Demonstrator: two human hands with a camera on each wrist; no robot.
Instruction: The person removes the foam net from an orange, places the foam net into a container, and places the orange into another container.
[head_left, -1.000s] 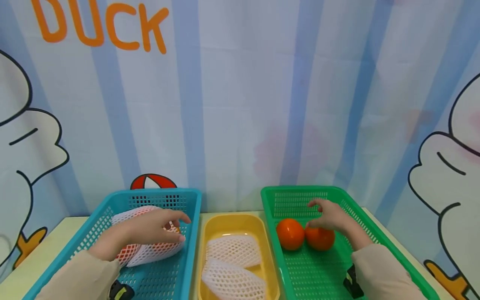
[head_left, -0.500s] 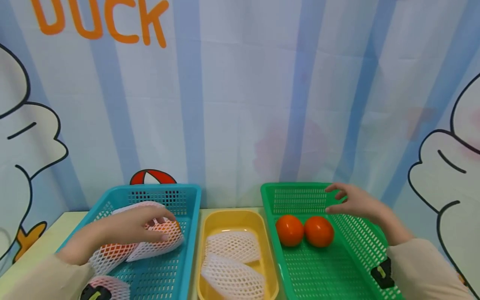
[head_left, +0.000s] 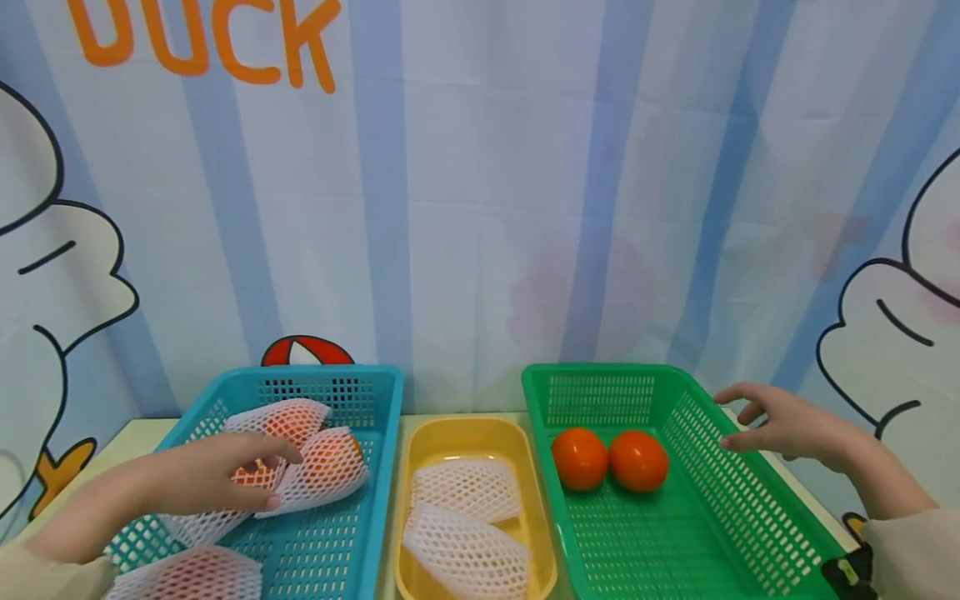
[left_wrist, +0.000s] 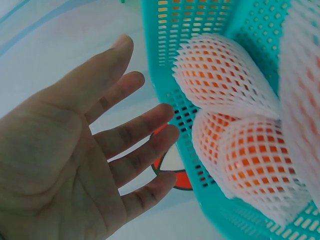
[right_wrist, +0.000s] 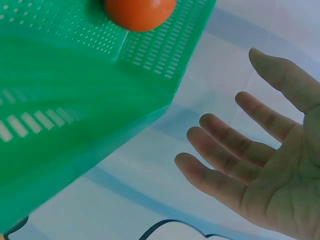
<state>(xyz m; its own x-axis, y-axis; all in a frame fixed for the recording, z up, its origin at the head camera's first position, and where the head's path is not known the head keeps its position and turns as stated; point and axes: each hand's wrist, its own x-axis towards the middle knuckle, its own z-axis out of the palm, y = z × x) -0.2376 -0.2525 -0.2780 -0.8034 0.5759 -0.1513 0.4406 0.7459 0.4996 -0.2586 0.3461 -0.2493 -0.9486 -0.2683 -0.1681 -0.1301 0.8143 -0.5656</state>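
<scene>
My left hand point(head_left: 198, 477) hovers with relaxed fingers over the blue basket point(head_left: 390, 467), which holds several orange-red fruits in white foam nets point(head_left: 327, 468). Seen from the left wrist, the hand point(left_wrist: 95, 150) holds nothing, beside the netted fruits point(left_wrist: 257, 155). The right hand point(head_left: 798, 427), also empty with fingers spread, is over the right edge of the green basket point(head_left: 630, 550). Two bare orange-red fruits point(head_left: 580, 459) point(head_left: 638, 462) lie side by side at that basket's left. In the right wrist view the hand point(right_wrist: 265, 165) is apart from the basket wall point(right_wrist: 115, 120).
Between the baskets stands a yellow tray point(head_left: 480, 429) with two white foam nets point(head_left: 467, 552) in it. Behind the table hangs a blue-and-white striped curtain point(head_left: 480, 208) with cartoon drawings.
My left hand has moved left and nearer me over the blue basket, uncovering netted fruits. The right hand has drawn away from the bare fruits toward the right. The fruits stay in place.
</scene>
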